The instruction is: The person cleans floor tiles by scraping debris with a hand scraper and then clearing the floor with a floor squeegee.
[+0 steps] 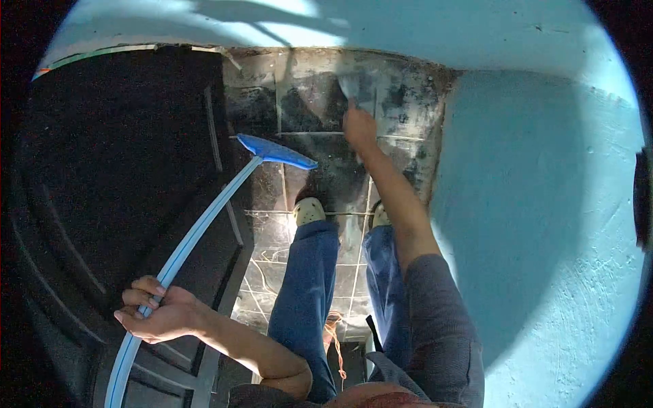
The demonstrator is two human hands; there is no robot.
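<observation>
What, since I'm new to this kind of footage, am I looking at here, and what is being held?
There's no machine: just a person's bare hands. The single picture comes from a camera on their head, looking down past their legs. The left hand grips a long striped handle with a blue crosspiece. The right hand is stretched forward, holding a pale tool that looks flat-bladed, though it's blurred. Below is a dark, whitish-smeared tiled floor, between a dark panelled door and a blue wall.

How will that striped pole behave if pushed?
The striped pole may flex slightly, though its curve could be lens distortion. It's probably light: the left hand alone holds it. Its wide blue head might twist, with the grip so far down.
</observation>
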